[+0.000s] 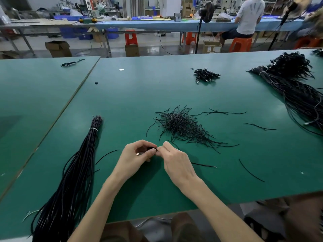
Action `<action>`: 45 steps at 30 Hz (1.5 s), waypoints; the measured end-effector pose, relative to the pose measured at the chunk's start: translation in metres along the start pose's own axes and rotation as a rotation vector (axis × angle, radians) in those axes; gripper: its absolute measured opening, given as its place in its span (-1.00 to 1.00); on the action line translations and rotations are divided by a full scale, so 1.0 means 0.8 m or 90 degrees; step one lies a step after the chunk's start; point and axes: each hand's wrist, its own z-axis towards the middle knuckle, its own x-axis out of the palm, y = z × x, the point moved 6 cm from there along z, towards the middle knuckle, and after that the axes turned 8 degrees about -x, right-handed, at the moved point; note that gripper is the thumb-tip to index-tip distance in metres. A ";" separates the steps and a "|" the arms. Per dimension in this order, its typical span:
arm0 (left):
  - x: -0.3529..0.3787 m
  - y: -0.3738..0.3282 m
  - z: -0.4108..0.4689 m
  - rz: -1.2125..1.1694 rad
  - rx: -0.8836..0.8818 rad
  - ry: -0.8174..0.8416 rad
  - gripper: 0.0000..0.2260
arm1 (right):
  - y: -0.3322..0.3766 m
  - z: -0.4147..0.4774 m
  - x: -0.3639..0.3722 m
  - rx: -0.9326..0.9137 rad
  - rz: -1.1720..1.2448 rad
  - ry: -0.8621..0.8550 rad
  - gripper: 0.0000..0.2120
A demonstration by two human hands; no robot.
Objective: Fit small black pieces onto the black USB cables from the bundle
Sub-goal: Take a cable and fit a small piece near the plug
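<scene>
My left hand [138,155] is closed around a black USB plug [139,153] whose metal tip shows between the fingers. My right hand [174,158] pinches a small black piece against that plug at the fingertips; the piece itself is mostly hidden. A thin black cable end [204,165] trails out on the mat to the right of my right hand. The tied bundle of long black cables [76,172] lies at my left. A heap of short black pieces [181,126] sits just beyond my hands.
The green mat [139,95] covers the table. A small pile of finished USB cables [205,75] lies far centre-right, and a big cable bundle [293,88] at the far right. Loose short strands [251,170] are scattered right. A person sits at the back bench.
</scene>
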 end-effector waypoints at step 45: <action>0.041 0.004 -0.022 -0.188 -0.015 -0.176 -0.89 | -0.039 0.003 -0.002 0.212 0.140 -0.047 -0.79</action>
